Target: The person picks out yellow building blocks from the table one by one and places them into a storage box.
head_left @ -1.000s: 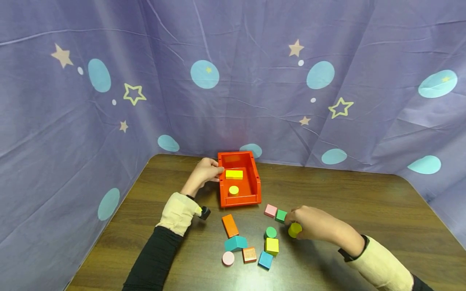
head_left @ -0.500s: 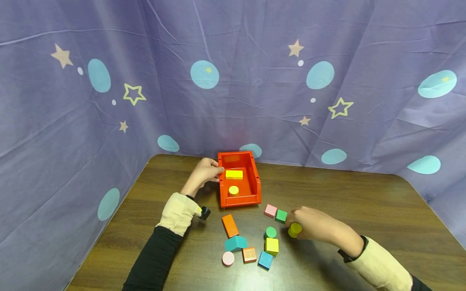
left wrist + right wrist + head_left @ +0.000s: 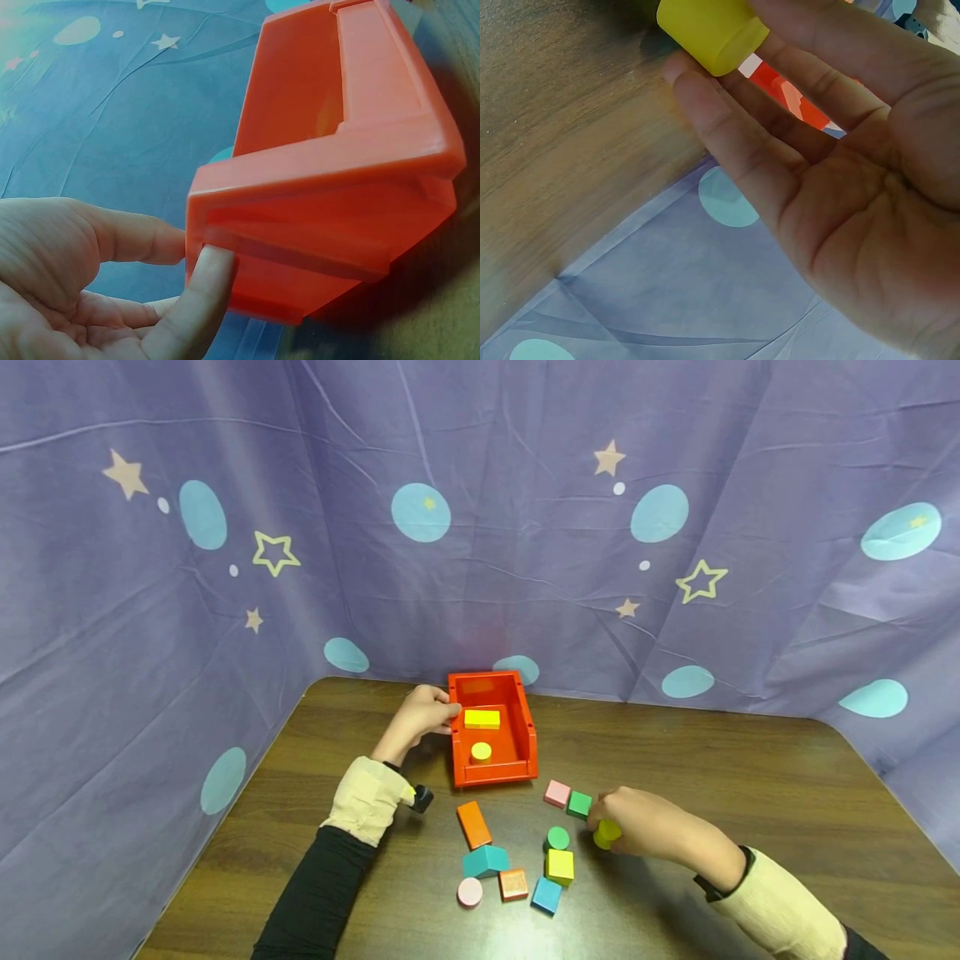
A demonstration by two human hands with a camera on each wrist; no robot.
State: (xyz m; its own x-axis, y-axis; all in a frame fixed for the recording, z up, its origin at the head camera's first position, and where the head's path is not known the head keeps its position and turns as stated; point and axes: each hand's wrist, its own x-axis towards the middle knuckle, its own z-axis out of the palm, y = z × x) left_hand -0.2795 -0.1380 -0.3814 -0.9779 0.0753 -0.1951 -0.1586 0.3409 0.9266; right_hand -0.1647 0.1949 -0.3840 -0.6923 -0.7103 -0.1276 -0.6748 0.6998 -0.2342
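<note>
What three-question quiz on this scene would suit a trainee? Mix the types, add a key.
1. True or false: the left hand is clear of the red bin.
2. Multiple choice: what colour is the cylinder at the fingers of the right hand? A) green B) yellow C) pink
3. Count: how many yellow pieces show inside the red bin?

Key: 1 false; 2 B; 3 two.

A red plastic bin point(image 3: 495, 773), a yellow cylinder point(image 3: 709, 30), an orange rectangular block point(image 3: 474, 825), a teal triangular block point(image 3: 486, 862) and a blue square block point(image 3: 547, 896) are plain; the brown tabletop point(image 3: 712, 752) shows dark wood grain. The purple cloth backdrop point(image 3: 525, 585) bears pale-blue ovals point(image 3: 422, 513), white dots point(image 3: 618, 488), beige stars point(image 3: 609, 458) and yellow star outlines point(image 3: 276, 553).
</note>
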